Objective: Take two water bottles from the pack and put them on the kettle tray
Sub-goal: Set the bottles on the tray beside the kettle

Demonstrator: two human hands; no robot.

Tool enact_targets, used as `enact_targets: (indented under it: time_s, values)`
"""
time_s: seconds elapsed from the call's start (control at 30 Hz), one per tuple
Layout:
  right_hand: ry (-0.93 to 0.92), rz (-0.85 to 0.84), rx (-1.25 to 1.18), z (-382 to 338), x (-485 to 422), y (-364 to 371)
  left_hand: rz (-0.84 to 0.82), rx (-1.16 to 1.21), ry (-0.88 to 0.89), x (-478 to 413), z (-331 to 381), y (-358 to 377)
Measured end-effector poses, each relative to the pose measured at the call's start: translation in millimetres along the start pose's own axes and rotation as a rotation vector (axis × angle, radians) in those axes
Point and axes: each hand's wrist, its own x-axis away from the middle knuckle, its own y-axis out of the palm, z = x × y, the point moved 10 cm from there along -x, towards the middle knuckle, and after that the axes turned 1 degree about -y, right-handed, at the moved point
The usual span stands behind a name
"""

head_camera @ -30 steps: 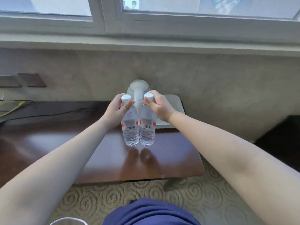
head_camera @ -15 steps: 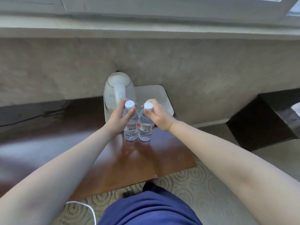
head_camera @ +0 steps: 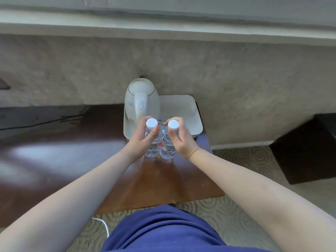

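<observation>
My left hand [head_camera: 141, 140] and right hand [head_camera: 181, 138] each clamp a bottle [head_camera: 152, 150] neck, side by side. Both upright just before the tray [head_camera: 192, 122]; resting on the table [head_camera: 163, 179], I think.

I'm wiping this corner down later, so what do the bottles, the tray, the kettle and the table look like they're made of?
Bottles: clear thin plastic, see-through, with opaque white plastic caps.
Tray: probably white plastic or melamine, smooth with a soft sheen and rounded corners.
Kettle: looks like matte white plastic; it could be coated metal.
Table: dark reddish wood or veneer, glossy, reflecting window light.
</observation>
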Motion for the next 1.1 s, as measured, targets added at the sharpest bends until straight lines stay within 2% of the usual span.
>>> enact_targets:
  time_s: [0.53, 0.73, 0.87, 0.93, 1.0, 1.1]
  values:
    - [-0.018, -0.041, 0.014, 2, -1, 0, 0.033, -0.024, 0.021, 12, -3, 2]
    - [-0.009, -0.087, 0.059, 5, 1, 1, -0.078, -0.119, 0.044, 12, -7, 2]
    - [0.058, -0.187, 0.109, 19, 0, 1, -0.256, -0.153, -0.014, 10, -15, 1]
    - [0.086, -0.271, 0.116, 28, 2, -1, -0.303, -0.266, -0.05, 8, -27, -6]
    - [0.123, -0.339, 0.113, 39, 6, -3, -0.27, -0.344, -0.083, 7, -39, -19]
    - [0.16, -0.392, 0.119, 54, 9, -3, -0.204, -0.262, -0.138, 9, -49, -28]
